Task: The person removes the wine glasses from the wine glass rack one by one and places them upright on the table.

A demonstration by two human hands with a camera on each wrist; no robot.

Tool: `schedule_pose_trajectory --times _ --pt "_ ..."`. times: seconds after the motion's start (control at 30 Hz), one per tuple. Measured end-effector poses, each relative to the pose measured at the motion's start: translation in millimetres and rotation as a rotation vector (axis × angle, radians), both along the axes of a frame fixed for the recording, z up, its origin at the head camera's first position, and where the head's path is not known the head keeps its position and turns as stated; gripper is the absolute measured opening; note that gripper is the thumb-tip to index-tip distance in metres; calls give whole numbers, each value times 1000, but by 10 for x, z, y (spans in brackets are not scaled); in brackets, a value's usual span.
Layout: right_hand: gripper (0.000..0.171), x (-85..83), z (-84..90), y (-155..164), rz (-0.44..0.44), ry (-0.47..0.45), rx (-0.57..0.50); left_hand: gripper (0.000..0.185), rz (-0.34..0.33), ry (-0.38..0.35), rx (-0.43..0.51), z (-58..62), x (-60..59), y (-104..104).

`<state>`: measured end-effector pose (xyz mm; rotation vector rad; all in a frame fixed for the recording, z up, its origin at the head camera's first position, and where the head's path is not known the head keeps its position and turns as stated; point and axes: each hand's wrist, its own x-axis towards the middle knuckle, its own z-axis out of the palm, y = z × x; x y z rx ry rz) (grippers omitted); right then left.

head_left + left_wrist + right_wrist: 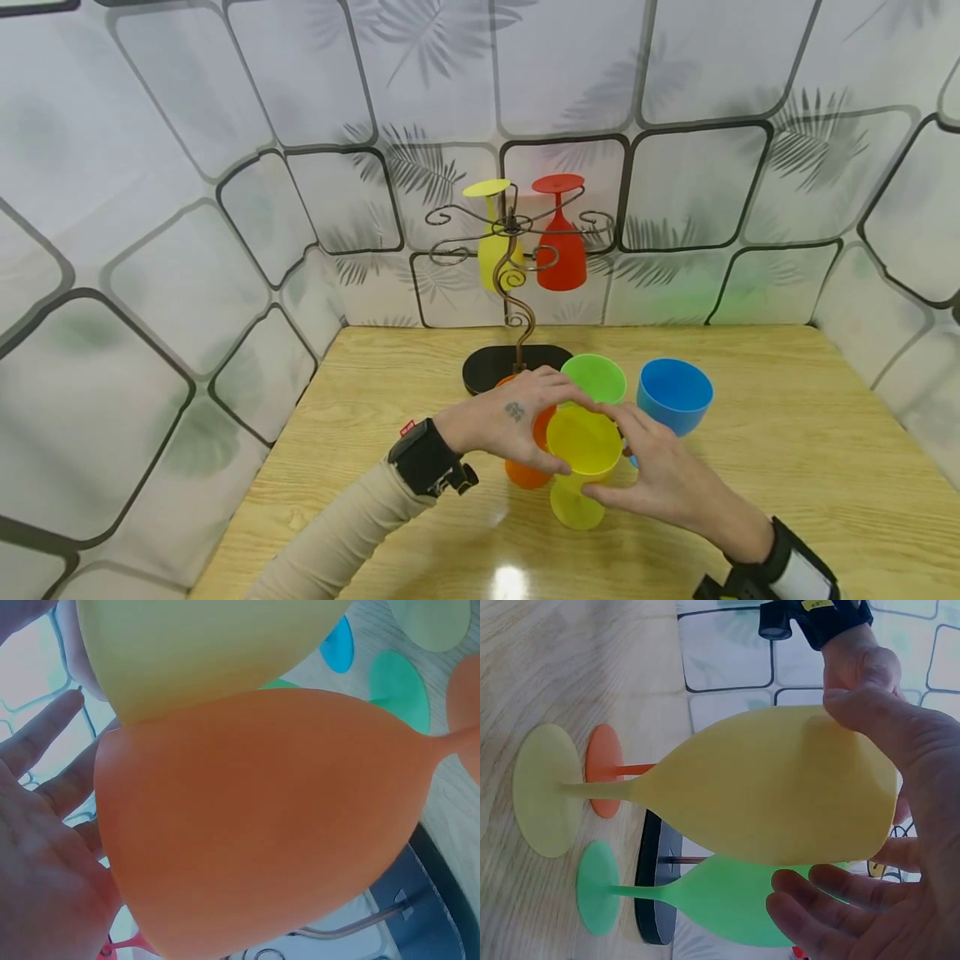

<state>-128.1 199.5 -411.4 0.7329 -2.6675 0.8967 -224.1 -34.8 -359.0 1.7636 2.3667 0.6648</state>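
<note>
A yellow goblet (585,450) stands upright at the front of a cluster on the wood-grained desk (750,483), its bowl between the two hands. The left hand (517,412) arches over the orange goblet (528,472) to the yellow rim, its thumb and fingers parted. The right hand (667,471) curves around the bowl's other side, its thumb apart from its spread fingers; whether either hand presses on the plastic I cannot tell. The orange goblet stands just beside the yellow one, partly hidden under the left hand and wrist. Behind the yellow goblet is a green goblet (594,379), and a blue goblet (675,396) stands to the right, beyond the right hand's fingers. At the back, a scrolled metal rack (512,223) rises from a black base (480,371); a second yellow goblet (491,250) and a red goblet (561,258) hang upside down from its arms. A black device (427,457) is strapped to the left wrist, next to a beige sleeve (345,525).
</note>
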Motion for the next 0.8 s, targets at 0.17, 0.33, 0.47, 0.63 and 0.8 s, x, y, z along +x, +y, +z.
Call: schedule_pose_trajectory --times 0.17,0.33,0.47,0.63,0.8 --pt "81 -6 34 34 -20 13 -11 64 -4 -102 92 11 -35 -51" --pt "67 -33 100 93 -38 35 -46 56 49 -163 188 62 -97 -88" --pt "58 -75 142 126 -38 131 -74 57 105 -164 255 111 -141 -88" --pt "55 -135 186 160 -41 251 -119 66 155 -198 314 138 -199 -77" --pt "59 -215 289 209 -36 324 -144 77 219 -244 318 164 -282 -56"
